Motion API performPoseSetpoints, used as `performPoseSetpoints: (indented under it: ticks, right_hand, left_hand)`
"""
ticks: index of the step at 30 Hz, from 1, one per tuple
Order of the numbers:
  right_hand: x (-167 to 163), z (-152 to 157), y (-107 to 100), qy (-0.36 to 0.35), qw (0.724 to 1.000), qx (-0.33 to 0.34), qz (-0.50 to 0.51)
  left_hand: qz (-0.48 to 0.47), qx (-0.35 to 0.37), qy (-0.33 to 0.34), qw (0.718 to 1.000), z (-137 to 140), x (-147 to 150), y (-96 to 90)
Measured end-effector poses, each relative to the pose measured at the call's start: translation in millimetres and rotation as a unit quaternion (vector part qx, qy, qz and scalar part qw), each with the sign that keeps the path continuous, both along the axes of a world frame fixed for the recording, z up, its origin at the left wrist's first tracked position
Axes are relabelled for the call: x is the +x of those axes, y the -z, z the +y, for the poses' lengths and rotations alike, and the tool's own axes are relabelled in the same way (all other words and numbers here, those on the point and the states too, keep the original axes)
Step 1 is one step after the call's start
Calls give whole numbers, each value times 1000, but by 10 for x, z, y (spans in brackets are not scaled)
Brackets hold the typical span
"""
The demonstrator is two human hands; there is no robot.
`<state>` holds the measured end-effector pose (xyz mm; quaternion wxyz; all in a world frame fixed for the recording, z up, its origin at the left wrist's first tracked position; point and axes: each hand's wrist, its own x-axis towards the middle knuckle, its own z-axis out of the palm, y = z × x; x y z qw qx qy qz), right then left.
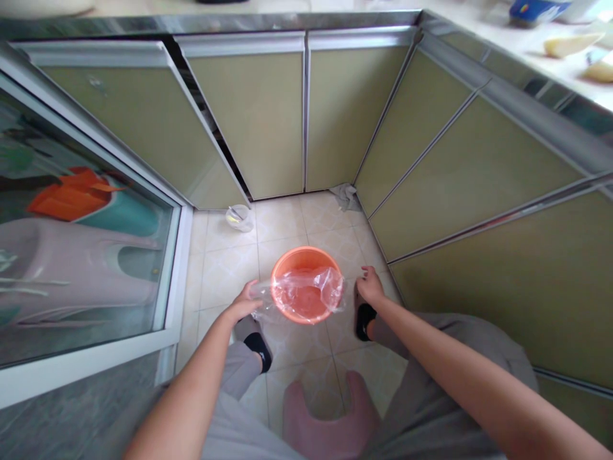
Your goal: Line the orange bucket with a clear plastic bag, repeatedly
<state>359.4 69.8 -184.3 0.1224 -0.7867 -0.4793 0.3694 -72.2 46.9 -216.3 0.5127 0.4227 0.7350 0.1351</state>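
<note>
Clear plastic bag (306,280) lies across the orange basin (306,257) on the floor (297,348); left hand (243,303) grips one end; right hand (370,286) is curled, its hold indeterminable; supported one-sidedly, the bag could slip off the rim.

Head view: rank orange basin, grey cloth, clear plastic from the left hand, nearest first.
1. Clear plastic: in the fingers of the left hand, stretching right across the basin.
2. Orange basin: on the floor, just right of that hand.
3. Grey cloth: on the floor in the far corner, where the cabinets meet.
</note>
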Motion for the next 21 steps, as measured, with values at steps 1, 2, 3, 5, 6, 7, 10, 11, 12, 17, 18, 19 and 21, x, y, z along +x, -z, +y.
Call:
performPoseSetpoints:
  ticks: [1,2,3,5,6,7,10,11,12,17,18,19,21]
  right_hand:
    - [-69,-62,-88,-17,999,35,-26]
    - [-156,-145,-172,-48,995,68,-48]
    - [-255,-243,-244,-93,989,95,-65]
    - [-463,-445,-331,-193,971,108,-92]
    - [-557,-532,-342,-233,961,101,-108]
    - [-637,-601,-331,-262,952,91,-127]
    - [-750,-679,-230,-269,945,54,-179]
    - [-744,-671,-192,-253,948,44,-186]
    - [-717,-652,-157,-234,954,37,-187]
    - [-429,-483,12,-134,983,62,-108]
    - [-366,-429,65,-115,987,69,-91]
    - [-308,-363,129,-95,990,69,-76]
    - [-216,-198,279,-55,995,59,-52]
  left_hand:
    - [7,38,33,999,-1,44,-50]
    - [34,80,67,994,-2,92,-100]
    - [75,123,98,985,-1,143,-147]
    - [166,199,146,955,1,245,-221]
    - [197,226,161,940,2,289,-243]
    - [215,244,171,930,2,327,-253]
    - [211,259,193,922,-1,387,-230]
    - [203,260,195,924,-1,392,-214]
    - [195,261,193,926,-2,392,-197]
    - [149,233,131,952,22,379,-141]
    - [137,221,113,959,35,377,-128]
    - [124,212,96,964,52,375,-112]
    - [95,205,60,972,106,369,-67]
